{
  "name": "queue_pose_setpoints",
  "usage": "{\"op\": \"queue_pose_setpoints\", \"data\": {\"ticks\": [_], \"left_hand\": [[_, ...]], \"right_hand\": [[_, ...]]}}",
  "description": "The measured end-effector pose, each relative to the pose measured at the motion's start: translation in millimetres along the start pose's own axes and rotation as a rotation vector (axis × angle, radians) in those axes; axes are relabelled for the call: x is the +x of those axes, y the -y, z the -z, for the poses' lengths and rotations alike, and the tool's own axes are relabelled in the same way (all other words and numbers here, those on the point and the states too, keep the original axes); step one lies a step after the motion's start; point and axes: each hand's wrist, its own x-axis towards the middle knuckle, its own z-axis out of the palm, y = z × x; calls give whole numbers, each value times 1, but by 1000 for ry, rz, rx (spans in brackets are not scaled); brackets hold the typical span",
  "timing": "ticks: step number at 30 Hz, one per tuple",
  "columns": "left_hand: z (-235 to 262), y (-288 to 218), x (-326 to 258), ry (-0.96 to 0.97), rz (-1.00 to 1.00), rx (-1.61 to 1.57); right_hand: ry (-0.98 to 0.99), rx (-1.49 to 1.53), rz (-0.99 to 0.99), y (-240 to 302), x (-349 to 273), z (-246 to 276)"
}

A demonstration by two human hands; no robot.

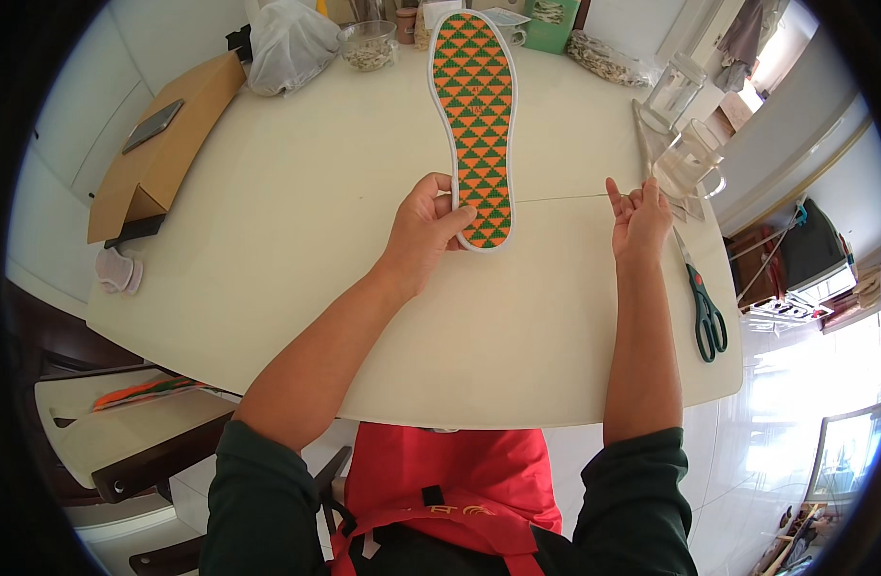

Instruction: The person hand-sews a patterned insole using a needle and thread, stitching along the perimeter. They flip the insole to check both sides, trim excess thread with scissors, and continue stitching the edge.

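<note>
My left hand (423, 230) grips the heel end of an insole (474, 125), thumb on its face and fingers behind. The insole stands upright above the table, covered in orange and green stitched triangles with a white edge. A thin dark thread (565, 199) runs taut from its right edge across to my right hand (640, 219). That hand is closed in a pinch, little finger stuck out, at the end of the thread. Whether a needle is in its fingertips is too small to tell. Scissors (706, 307) with dark green handles lie just right of my right forearm.
A glass mug (688, 158) and a glass jar (675, 91) stand beyond my right hand. At the left sits a cardboard box (167, 144) with a phone (154, 126) on it. A white plastic bag (292, 46), a glass bowl (369, 45) and a green box (550, 24) line the back.
</note>
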Motion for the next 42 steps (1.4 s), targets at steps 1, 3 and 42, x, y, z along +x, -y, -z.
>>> {"op": "queue_pose_setpoints", "data": {"ticks": [1, 3, 42], "left_hand": [[0, 0, 0, -4, 2, 5], [0, 0, 0, -7, 3, 10], [0, 2, 2, -130, -93, 117]], "right_hand": [[-2, -2, -2, 0, 0, 0], [4, -4, -3, 0, 0, 0], [126, -367, -72, -18, -15, -13]]}}
